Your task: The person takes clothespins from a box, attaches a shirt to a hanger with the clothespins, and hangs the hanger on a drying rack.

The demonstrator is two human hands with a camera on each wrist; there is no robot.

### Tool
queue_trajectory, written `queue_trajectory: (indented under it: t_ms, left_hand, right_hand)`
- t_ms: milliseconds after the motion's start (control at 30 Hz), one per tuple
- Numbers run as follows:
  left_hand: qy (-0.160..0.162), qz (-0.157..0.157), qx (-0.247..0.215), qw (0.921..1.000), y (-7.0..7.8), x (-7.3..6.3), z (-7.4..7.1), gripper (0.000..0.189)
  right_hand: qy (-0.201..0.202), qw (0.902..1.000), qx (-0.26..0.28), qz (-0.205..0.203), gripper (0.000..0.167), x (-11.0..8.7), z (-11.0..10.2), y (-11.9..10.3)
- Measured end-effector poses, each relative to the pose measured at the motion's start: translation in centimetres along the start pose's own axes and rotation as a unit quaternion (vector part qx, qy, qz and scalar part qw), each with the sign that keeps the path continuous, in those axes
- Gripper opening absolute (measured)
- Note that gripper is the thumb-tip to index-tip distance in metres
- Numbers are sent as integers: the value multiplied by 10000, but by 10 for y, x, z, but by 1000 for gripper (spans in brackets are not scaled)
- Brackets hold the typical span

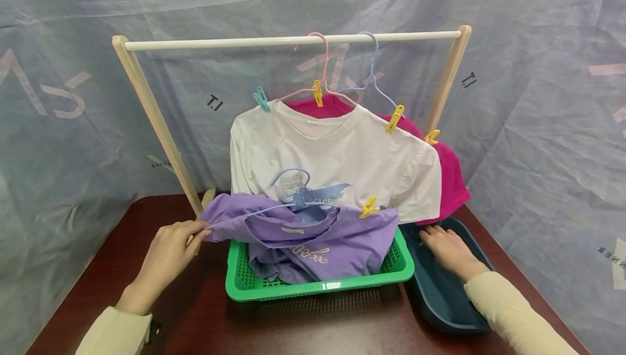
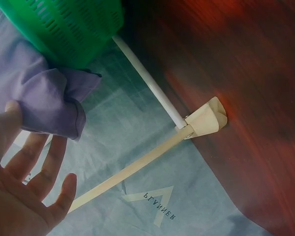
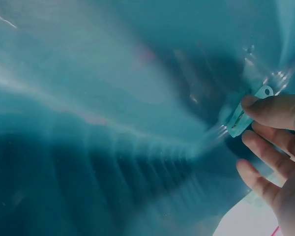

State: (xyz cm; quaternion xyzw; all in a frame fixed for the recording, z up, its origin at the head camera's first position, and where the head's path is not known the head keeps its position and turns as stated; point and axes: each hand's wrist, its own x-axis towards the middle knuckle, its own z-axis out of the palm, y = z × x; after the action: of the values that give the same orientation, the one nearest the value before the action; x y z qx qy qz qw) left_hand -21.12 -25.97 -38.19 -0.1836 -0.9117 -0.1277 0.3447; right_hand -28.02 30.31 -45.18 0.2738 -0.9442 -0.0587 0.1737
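My left hand (image 1: 168, 254) pinches the sleeve end of a purple T-shirt (image 1: 362, 241), stretching it left; the left wrist view shows thumb and fingers on the cloth (image 2: 54, 98). A light blue hanger (image 1: 281, 206) lies in the shirt's neck, and a yellow clothespin (image 1: 369, 208) sits on its right shoulder. The shirt drapes into a green basket (image 1: 313, 288). Down in a dark blue tub (image 1: 442, 295) is my right hand (image 1: 450, 251). In the right wrist view it pinches a teal clothespin (image 3: 238, 122) between thumb and fingers, at the tub's end.
Behind the basket stands a rack with a white bar (image 1: 220, 43) and wooden posts (image 1: 156, 116). A white T-shirt (image 1: 318, 148) and a magenta shirt (image 1: 452, 181) hang there on hangers with clothespins. The dark red table (image 1: 195, 306) lies below; grey sheeting surrounds it.
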Motion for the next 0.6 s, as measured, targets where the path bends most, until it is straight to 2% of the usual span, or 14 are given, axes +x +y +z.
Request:
queue_trajectory:
  t_ms: [167, 400, 600]
  left_hand:
    - [3, 12, 6, 10000, 0, 0, -1, 16]
    - [26, 25, -9, 10000, 1, 0, -1, 16]
    - [61, 60, -26, 10000, 1, 0, -2, 16]
  right_hand:
    - [-159, 9998, 72, 126, 26, -1, 0, -1]
    - [-338, 9961, 801, 145, 23, -1, -4, -5]
    - [-570, 9915, 1154, 166, 21, -2, -7, -4]
